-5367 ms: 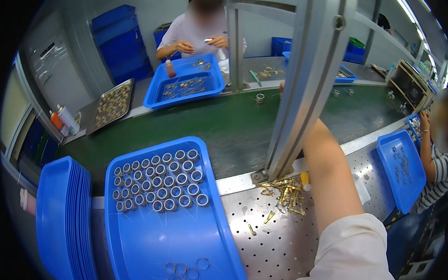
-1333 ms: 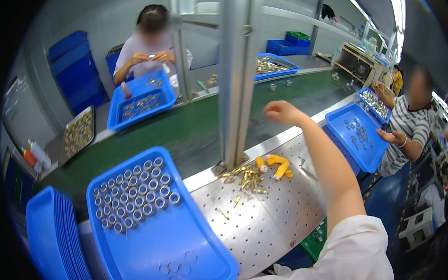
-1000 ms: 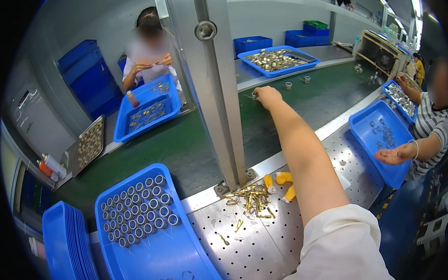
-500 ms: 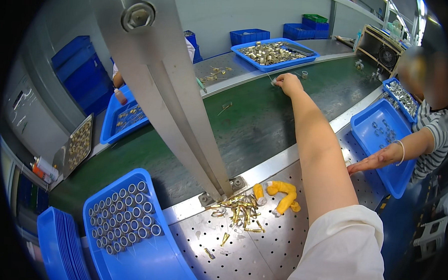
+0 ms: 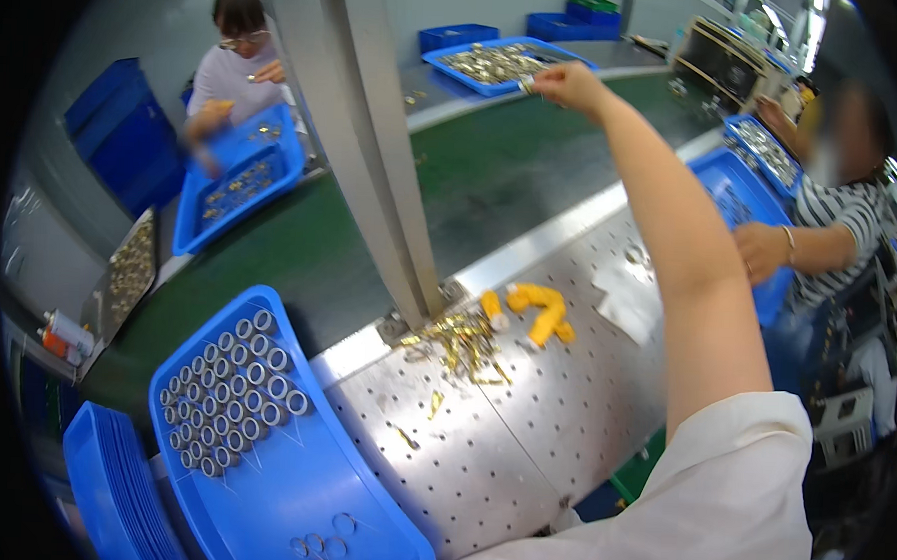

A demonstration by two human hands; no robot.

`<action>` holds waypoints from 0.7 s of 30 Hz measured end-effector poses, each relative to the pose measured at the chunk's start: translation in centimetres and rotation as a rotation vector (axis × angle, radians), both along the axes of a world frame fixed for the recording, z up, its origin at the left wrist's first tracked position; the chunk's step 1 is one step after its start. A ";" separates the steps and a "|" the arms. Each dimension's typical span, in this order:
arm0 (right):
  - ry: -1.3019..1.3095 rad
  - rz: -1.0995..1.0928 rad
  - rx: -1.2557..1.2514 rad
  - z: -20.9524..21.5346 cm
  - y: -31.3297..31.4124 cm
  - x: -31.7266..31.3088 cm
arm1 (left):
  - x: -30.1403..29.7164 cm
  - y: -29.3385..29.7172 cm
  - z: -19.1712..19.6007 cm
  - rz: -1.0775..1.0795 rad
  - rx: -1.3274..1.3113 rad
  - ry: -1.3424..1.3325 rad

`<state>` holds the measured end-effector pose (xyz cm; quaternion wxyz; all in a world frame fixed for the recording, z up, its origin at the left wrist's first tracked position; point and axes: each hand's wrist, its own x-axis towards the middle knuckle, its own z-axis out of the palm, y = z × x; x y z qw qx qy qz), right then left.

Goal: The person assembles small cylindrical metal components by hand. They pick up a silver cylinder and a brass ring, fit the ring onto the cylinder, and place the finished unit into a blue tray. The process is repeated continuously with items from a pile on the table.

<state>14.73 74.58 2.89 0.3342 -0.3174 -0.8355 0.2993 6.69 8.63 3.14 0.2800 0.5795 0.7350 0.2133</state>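
Observation:
My right arm stretches far out over the green conveyor belt (image 5: 494, 147). At its end my right hand (image 5: 571, 86) has its fingers pinched on a small metal ring (image 5: 526, 84). The ring is close to the near edge of a blue tray (image 5: 464, 79) heaped with brass-coloured parts. Fine detail of the ring is lost at this size. My left hand does not show. At the lower left a blue tray (image 5: 319, 490) bears rows of grey metal rings (image 5: 238, 391), some with thin wires, and several thin loops (image 5: 322, 545).
A steel post (image 5: 374, 147) rises between belt and perforated bench (image 5: 491, 452). Yellow finger covers (image 5: 542, 309), gold slivers (image 5: 461, 346) and a white cloth (image 5: 628, 303) lie there. Co-workers sit across the belt (image 5: 248, 66) and at right (image 5: 837, 212). Stacked trays (image 5: 110, 475) stand lower left.
My right hand has lifted the ring away from the belt toward the far tray. The view has shifted, showing a co-worker across the belt and more of my near tray.

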 end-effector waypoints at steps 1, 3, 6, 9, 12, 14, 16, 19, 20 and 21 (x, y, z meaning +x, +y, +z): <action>-0.035 -0.050 -0.094 1.9 -2.3 1.6 | -0.2 -0.2 -0.2 -0.031 0.006 0.001; -0.048 -0.003 -0.004 6.0 -7.4 6.1 | -0.6 -0.5 -0.6 -0.101 0.054 0.008; -0.186 0.071 0.053 8.4 -15.0 10.8 | -1.0 -1.4 -1.2 -0.135 0.122 0.037; -0.198 0.142 -0.066 8.3 -23.2 11.9 | -1.9 -2.6 -1.6 -0.207 0.196 0.039; -0.153 0.488 -0.087 5.9 -31.2 8.7 | -1.9 -5.1 -1.6 -0.182 0.158 0.114; -0.125 0.647 -0.168 3.0 -36.3 6.1 | -2.9 -6.0 -2.7 -0.181 0.239 0.074; -0.176 0.796 -0.206 1.4 -41.5 2.1 | -3.3 -7.5 -3.4 -0.163 0.291 0.054; -0.266 1.013 -0.193 0.3 -47.1 -4.8 | -3.8 -10.5 -3.7 -0.151 0.344 0.045; -0.288 1.069 -0.139 0.2 -48.7 -7.0 | -4.0 -11.4 -3.6 -0.150 0.353 0.045; -0.280 1.124 -0.058 0.0 -50.1 -9.2 | -4.1 -12.3 -3.8 -0.136 0.363 0.043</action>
